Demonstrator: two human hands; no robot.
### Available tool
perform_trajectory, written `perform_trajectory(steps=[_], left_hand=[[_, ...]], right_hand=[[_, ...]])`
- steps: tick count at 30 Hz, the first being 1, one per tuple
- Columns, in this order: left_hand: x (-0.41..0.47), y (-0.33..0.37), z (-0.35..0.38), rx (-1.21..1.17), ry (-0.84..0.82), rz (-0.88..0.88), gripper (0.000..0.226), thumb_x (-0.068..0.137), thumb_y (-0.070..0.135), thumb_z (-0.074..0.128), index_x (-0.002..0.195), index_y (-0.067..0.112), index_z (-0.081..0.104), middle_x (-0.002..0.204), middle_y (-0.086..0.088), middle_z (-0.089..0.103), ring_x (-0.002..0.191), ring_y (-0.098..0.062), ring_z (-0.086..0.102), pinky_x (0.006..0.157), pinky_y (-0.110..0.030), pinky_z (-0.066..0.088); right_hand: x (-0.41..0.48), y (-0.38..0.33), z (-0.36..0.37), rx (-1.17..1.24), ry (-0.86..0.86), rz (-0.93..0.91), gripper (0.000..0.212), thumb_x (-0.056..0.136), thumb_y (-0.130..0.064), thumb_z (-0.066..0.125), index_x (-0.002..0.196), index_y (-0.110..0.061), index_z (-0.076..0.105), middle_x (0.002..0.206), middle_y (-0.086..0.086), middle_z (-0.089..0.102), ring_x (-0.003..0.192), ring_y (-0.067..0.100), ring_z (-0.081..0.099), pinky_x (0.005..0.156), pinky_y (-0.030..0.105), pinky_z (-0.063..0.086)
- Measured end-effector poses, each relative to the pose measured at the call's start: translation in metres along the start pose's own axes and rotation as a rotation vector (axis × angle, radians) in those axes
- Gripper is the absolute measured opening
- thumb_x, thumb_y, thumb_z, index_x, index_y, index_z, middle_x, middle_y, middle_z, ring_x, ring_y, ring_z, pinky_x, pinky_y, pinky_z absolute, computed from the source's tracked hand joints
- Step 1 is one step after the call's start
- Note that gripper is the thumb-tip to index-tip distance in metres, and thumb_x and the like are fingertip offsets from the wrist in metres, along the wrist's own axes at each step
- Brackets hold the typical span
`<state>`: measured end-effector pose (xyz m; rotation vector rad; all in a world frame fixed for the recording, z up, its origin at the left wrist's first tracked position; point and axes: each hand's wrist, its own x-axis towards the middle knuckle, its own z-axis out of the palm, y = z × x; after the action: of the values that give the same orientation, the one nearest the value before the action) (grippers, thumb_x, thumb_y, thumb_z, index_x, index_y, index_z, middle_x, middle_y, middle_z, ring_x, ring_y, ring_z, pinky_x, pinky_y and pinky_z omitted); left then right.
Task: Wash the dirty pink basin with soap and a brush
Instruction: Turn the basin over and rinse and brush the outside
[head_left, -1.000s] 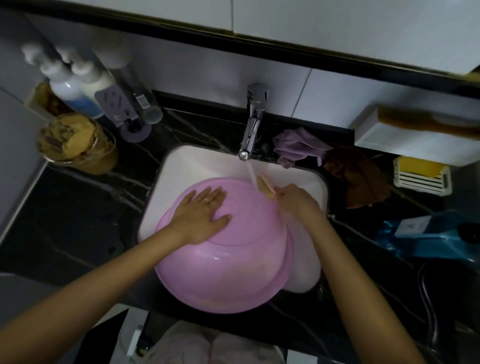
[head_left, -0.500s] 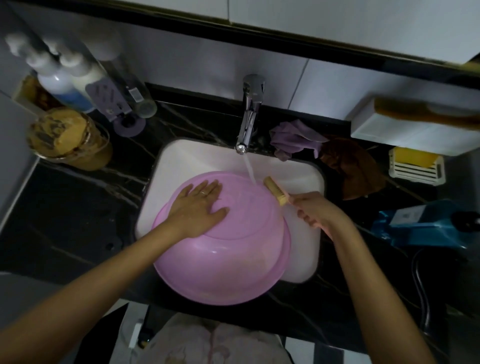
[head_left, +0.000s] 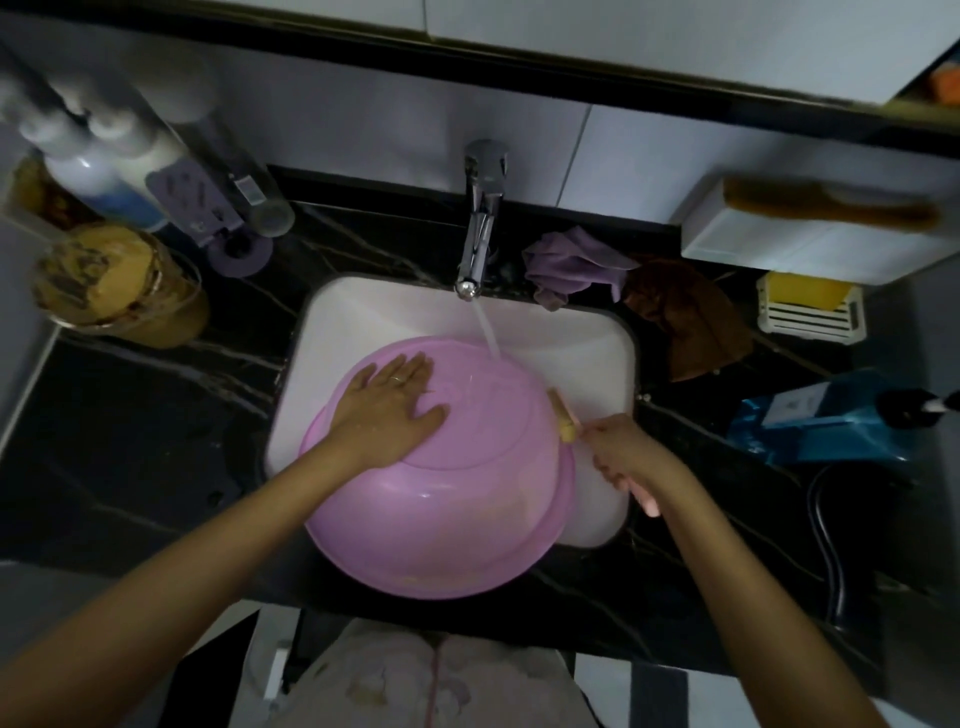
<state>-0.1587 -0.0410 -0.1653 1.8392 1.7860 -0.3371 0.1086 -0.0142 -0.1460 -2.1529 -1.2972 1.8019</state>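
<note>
No writing can be read anywhere. The clear bottle (head_left: 258, 200) at the back left carries a small label, and the blue pack (head_left: 821, 423) on the right has a white one, but both are too small and blurred to make out words or numbers.

basin (head_left: 441, 519) fills sink (head_left: 363, 322), faucet (head_left: 480, 218) overhead
</note>
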Motion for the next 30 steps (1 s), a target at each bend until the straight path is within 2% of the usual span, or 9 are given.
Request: perform_trajectory(steps=[3, 5, 8, 11, 15, 17, 19, 23, 30], left_hand=[[0.001, 0.0, 0.0, 0.004, 0.016, 0.002, 0.084, 0.077, 0.062, 0.011, 0.152, 0.023, 0.003, 0.159, 0.006, 0.003, 0.146, -0.009, 0.002, 0.116, -0.031, 0.0], [0.002, 0.001, -0.001, 0.002, 0.006, 0.003, 0.084, 0.077, 0.062, 0.011, 0.152, 0.023, 0.003, 0.159, 0.006, 0.004, 0.146, -0.01, 0.003, 0.116, -0.031, 0.0], [0.0, 0.003, -0.002, -0.013, 0.013, 0.003, 0.084, 0.077, 0.061, 0.012, 0.152, 0.022, 0.005, 0.159, 0.005, 0.006, 0.146, -0.01, 0.004, 0.116, -0.03, 0.001], [0.001, 0.0, -0.002, -0.016, 0.027, -0.005, 0.076, 0.088, 0.062, 0.017, 0.152, 0.022, 0.006, 0.159, 0.005, 0.006, 0.146, -0.009, 0.005, 0.116, -0.03, 0.001], [0.001, 0.002, -0.001, -0.022, 0.033, -0.008, 0.066, 0.097, 0.053, 0.028, 0.152, 0.024, 0.006, 0.159, 0.005, 0.004, 0.146, -0.01, 0.003, 0.117, -0.032, 0.0], [0.001, 0.002, -0.001, -0.022, 0.047, -0.062, 0.067, 0.096, 0.055, 0.029, 0.152, 0.025, 0.008, 0.16, 0.001, 0.003, 0.146, -0.014, 0.001, 0.117, -0.038, -0.002], [0.0, 0.002, -0.003, -0.065, 0.06, -0.176, 0.071, 0.094, 0.057, 0.031, 0.151, 0.02, 0.011, 0.159, -0.008, 0.003, 0.146, -0.023, 0.002, 0.116, -0.044, 0.001], [0.002, -0.002, -0.011, -0.126, 0.099, -0.303, 0.077, 0.092, 0.057, 0.037, 0.149, 0.009, 0.016, 0.154, -0.015, 0.021, 0.14, -0.03, 0.022, 0.11, -0.042, 0.023], [-0.023, -0.008, -0.015, -0.124, 0.122, -0.377, 0.066, 0.092, 0.051, 0.04, 0.143, 0.012, 0.027, 0.139, -0.013, 0.033, 0.127, -0.031, 0.03, 0.099, -0.043, 0.031]], right_hand=[[-0.015, -0.006, -0.002, 0.033, -0.017, -0.103, 0.029, 0.096, -0.034, 0.047, 0.078, -0.022, 0.065, 0.05, 0.002, 0.038, 0.037, 0.009, 0.028, 0.037, 0.016, 0.02], [-0.013, -0.021, 0.018, -0.017, -0.032, -0.247, 0.026, 0.096, -0.024, 0.046, 0.107, -0.026, 0.07, 0.054, 0.002, 0.05, 0.038, 0.006, 0.037, 0.038, 0.016, 0.026], [-0.006, -0.026, 0.047, -0.224, 0.011, -0.37, 0.036, 0.097, -0.017, 0.041, 0.13, -0.023, 0.056, 0.105, 0.008, 0.069, 0.083, 0.014, 0.062, 0.064, 0.019, 0.043], [-0.004, -0.009, 0.028, -0.116, 0.142, -0.288, 0.034, 0.097, -0.025, 0.044, 0.129, -0.025, 0.058, 0.114, 0.008, 0.068, 0.094, 0.02, 0.062, 0.076, 0.024, 0.046], [-0.004, 0.014, 0.012, 0.064, 0.137, -0.057, 0.026, 0.094, -0.04, 0.049, 0.088, -0.022, 0.067, 0.06, 0.004, 0.058, 0.049, 0.018, 0.048, 0.048, 0.023, 0.036], [0.0, 0.028, 0.024, 0.041, 0.123, 0.063, 0.031, 0.096, -0.034, 0.048, 0.085, -0.008, 0.059, 0.055, 0.006, 0.048, 0.043, 0.017, 0.041, 0.043, 0.022, 0.032], [0.005, 0.043, 0.039, -0.04, 0.129, 0.131, 0.035, 0.095, -0.035, 0.049, 0.086, -0.004, 0.061, 0.063, 0.009, 0.055, 0.05, 0.022, 0.051, 0.048, 0.026, 0.041], [0.009, 0.059, 0.054, -0.218, 0.191, 0.152, 0.032, 0.092, -0.031, 0.048, 0.114, -0.008, 0.052, 0.11, 0.015, 0.062, 0.1, 0.033, 0.061, 0.08, 0.033, 0.048], [0.018, 0.05, 0.055, -0.106, 0.268, 0.032, 0.038, 0.093, -0.024, 0.048, 0.129, -0.012, 0.044, 0.117, 0.015, 0.061, 0.105, 0.034, 0.059, 0.086, 0.035, 0.045]])
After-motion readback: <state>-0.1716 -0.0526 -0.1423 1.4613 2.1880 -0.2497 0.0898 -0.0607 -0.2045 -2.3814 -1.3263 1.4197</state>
